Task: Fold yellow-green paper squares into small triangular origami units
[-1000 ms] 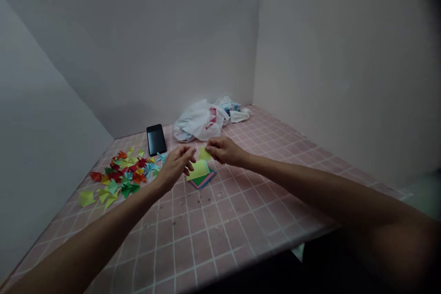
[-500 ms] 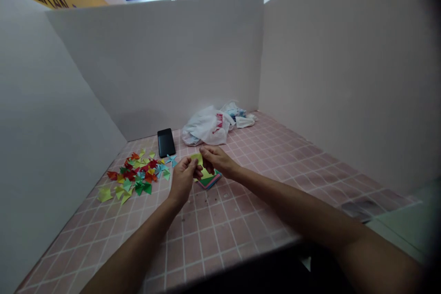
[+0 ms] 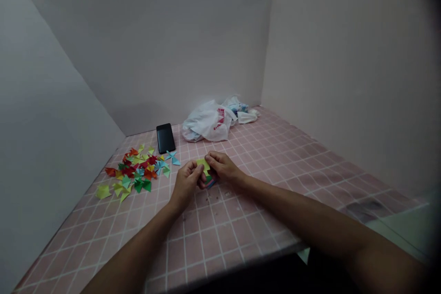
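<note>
Between my hands is a small yellow sheet of paper [image 3: 203, 163], pinched at its two sides. My left hand [image 3: 188, 178] closes thumb and fingers on its left side. My right hand [image 3: 222, 166] grips its right side with the thumb on top. Just beneath lies a stack of coloured paper [image 3: 209, 183], mostly covered by my hands, with green, pink and blue edges showing. To the left spreads a loose pile of folded paper shapes [image 3: 138, 168] in red, orange, yellow, green and light blue.
A black phone [image 3: 166, 138] lies behind the folded shapes. Crumpled white plastic bags [image 3: 208, 121] rest against the back partition [image 3: 155, 50]. Side walls flank the pink tiled-pattern tabletop [image 3: 268, 165]. Small dark scraps dot the surface in front of the stack.
My view has tilted down slightly. The right hand has lowered toward the stack and its fingers now lie along the yellow paper's right side. The left hand still pinches the paper.
</note>
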